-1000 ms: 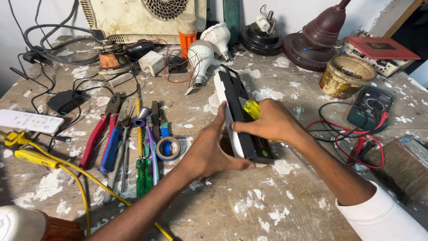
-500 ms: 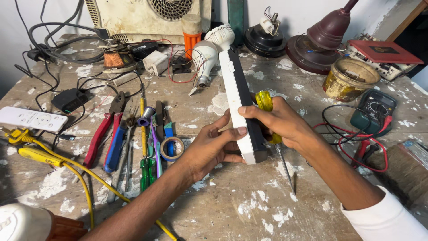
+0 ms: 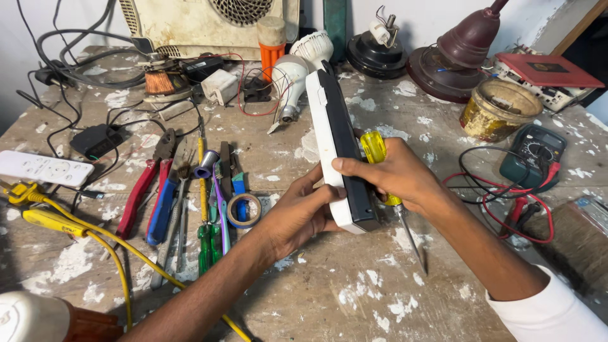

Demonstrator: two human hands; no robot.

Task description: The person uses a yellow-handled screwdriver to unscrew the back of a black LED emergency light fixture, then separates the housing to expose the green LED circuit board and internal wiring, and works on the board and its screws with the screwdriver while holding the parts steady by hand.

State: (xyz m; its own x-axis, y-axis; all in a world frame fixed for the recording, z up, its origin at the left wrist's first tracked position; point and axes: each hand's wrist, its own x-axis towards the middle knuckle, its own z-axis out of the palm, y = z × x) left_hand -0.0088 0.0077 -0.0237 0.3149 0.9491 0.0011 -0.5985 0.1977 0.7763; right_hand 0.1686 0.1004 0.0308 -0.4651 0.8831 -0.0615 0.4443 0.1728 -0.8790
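Note:
A long white and black power strip (image 3: 339,145) is held on its edge above the paint-spattered wooden table (image 3: 354,297), its far end pointing away from me. My left hand (image 3: 297,215) grips its near end from the left. My right hand (image 3: 396,174) clasps the strip from the right and also holds a screwdriver (image 3: 386,183) with a yellow handle, its metal shaft pointing down toward the table.
Pliers, screwdrivers and a tape roll (image 3: 244,210) lie left of my hands. A white remote (image 3: 44,168) and yellow cable (image 3: 95,234) are at far left. A multimeter (image 3: 532,155) with red leads, a rusty tin (image 3: 500,109), lamp base (image 3: 465,54) and bulbs (image 3: 297,66) surround.
The power strip has been turned from lying flat to standing on its edge and lifted a little. The screwdriver's shaft now hangs out below my right hand.

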